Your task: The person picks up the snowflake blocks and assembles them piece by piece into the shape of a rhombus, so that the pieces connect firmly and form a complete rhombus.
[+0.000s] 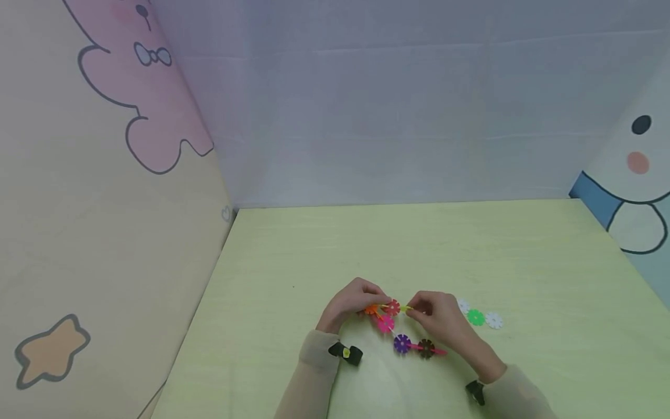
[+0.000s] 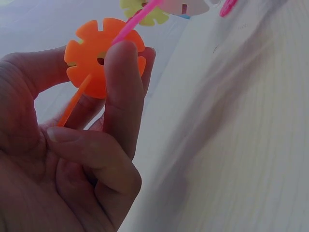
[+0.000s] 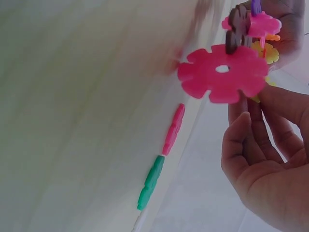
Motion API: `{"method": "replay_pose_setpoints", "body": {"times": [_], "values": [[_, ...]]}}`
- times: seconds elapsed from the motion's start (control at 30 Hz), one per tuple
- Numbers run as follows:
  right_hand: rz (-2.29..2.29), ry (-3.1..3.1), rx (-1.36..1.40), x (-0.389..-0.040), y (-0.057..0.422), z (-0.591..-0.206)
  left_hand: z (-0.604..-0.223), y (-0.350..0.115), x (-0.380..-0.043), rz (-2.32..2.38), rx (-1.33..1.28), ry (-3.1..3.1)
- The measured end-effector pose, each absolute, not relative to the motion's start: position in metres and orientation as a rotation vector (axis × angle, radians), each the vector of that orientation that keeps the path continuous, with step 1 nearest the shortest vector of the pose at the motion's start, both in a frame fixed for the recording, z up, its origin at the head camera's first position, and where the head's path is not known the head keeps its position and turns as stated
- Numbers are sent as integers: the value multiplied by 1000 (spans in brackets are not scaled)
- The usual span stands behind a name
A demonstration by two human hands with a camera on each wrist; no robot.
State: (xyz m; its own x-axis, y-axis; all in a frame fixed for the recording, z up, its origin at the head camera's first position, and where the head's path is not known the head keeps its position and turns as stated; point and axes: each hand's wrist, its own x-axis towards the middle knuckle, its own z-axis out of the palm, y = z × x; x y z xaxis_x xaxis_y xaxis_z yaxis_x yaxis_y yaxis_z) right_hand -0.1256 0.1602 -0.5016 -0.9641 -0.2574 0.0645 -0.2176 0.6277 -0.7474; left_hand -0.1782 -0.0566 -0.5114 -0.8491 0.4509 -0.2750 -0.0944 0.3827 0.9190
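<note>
A branching chain of slotted, flower-shaped plastic discs spans both hands. My left hand (image 1: 352, 304) pinches the chain by an orange disc (image 2: 87, 53), whose slots hold other discs edge-on. My right hand (image 1: 444, 319) pinches a yellow-green disc (image 1: 405, 308) at the chain's other end, beside a red disc (image 1: 392, 307). A lower branch holds a pink disc (image 1: 385, 323), a purple disc (image 1: 402, 344) and a brown disc (image 1: 426, 348). The pink-red disc (image 3: 198, 75) at that branch's tip faces the right wrist camera. Fingers hide part of the orange disc.
Right of my right hand, a green disc (image 1: 476, 317) and a white disc (image 1: 494, 320) lie loose on the pale table (image 1: 293, 250); another white disc (image 1: 463, 305) is partly covered by that hand. Printed fabric walls (image 1: 366, 116) border the table's back and sides.
</note>
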Motion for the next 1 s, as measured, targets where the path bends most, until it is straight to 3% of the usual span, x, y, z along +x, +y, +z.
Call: {"method": "replay_pose_setpoints", "body": {"times": [1.0], "values": [[-1310, 2842, -397, -125, 154, -502, -516, -54, -180, 1542, 306, 2118]]}}
